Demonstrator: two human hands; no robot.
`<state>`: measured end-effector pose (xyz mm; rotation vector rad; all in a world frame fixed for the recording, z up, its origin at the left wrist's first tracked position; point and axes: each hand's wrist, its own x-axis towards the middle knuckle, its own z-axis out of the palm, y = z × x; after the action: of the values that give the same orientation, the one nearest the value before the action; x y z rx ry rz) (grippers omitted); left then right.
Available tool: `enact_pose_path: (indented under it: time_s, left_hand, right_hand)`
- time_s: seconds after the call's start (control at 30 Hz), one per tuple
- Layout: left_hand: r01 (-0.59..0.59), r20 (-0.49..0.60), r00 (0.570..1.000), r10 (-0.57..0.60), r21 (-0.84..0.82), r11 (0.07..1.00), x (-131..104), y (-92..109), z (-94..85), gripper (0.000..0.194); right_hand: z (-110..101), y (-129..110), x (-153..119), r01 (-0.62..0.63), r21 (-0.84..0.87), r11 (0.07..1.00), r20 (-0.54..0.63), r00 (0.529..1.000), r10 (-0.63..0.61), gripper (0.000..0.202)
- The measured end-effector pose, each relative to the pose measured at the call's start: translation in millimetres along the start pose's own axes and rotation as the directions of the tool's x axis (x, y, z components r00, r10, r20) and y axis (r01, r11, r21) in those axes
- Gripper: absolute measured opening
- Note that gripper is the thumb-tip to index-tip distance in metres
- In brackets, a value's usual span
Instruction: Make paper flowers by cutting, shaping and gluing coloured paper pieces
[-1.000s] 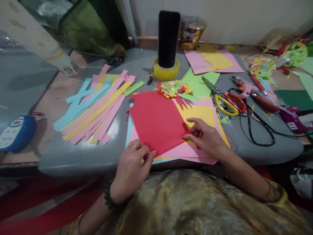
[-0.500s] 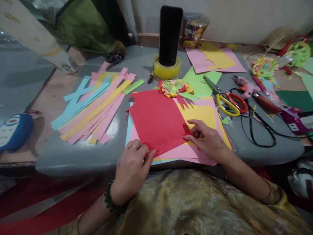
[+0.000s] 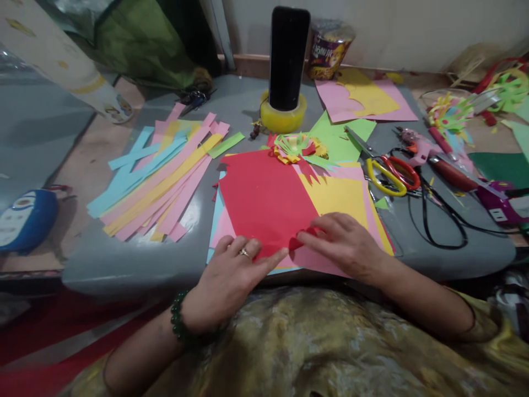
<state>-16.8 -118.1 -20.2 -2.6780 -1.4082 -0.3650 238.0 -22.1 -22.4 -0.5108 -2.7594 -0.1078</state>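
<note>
A red paper sheet (image 3: 268, 193) lies on a stack of pink, yellow and blue sheets, whose yellow sheet (image 3: 343, 196) shows at the right. At the sheet's near edge my left hand (image 3: 231, 275) presses down, its thumb stretched to the right along the edge and its other fingers bent on the paper. My right hand (image 3: 345, 245) pinches the near right part of the red sheet, where the edge curls up between thumb and fingers. A multicoloured paper flower (image 3: 295, 148) touches the sheet's far edge.
Coloured paper strips (image 3: 161, 176) fan out at the left. Scissors (image 3: 388, 173) and a pink glue gun (image 3: 417, 146) with a black cord lie at the right. A phone (image 3: 289, 60) stands in a yellow tape roll (image 3: 283, 116) at the back, near a snack cup (image 3: 328, 52).
My left thumb has stretched out to the right along the near edge. My right hand has moved slightly left and nearer, and the red edge there now curls up.
</note>
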Motion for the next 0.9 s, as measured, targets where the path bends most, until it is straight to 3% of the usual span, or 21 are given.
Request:
enact_pose_path:
  time_s: [0.07, 0.17, 0.37, 0.67, 0.9]
  left_hand:
    - [-0.066, 0.097, 0.993, 0.068, -0.021, 0.998, 3.4, -2.8, -4.2, 0.047]
    - [-0.07, 0.174, 0.981, 0.081, -0.067, 0.995, 4.7, -5.7, -5.2, 0.045]
    - [-0.097, 0.101, 0.99, 0.099, -0.03, 0.995, -7.5, -5.1, -4.6, 0.046]
    - [-0.064, 0.033, 0.997, 0.065, -0.035, 0.997, -25.3, 3.4, -12.1, 0.033]
    - [-0.109, -0.087, 0.99, 0.113, 0.052, 0.993, -18.4, 8.1, -12.4, 0.025]
  right_hand:
    - [-5.8, 1.8, 4.4, 0.211, 0.031, 0.977, 0.084, 0.973, -0.213, 0.034]
    - [-9.8, 6.5, 5.2, 0.297, 0.106, 0.949, 0.158, 0.937, -0.311, 0.037]
    - [-15.9, 17.2, -12.6, 0.215, 0.16, 0.963, 0.082, 0.97, -0.23, 0.046]
    - [-17.7, 17.8, -25.6, 0.067, 0.187, 0.98, 0.185, 0.977, -0.102, 0.044]
    - [-23.4, -3.8, -7.9, 0.009, 0.01, 1.0, 0.336, 0.942, -0.012, 0.032]
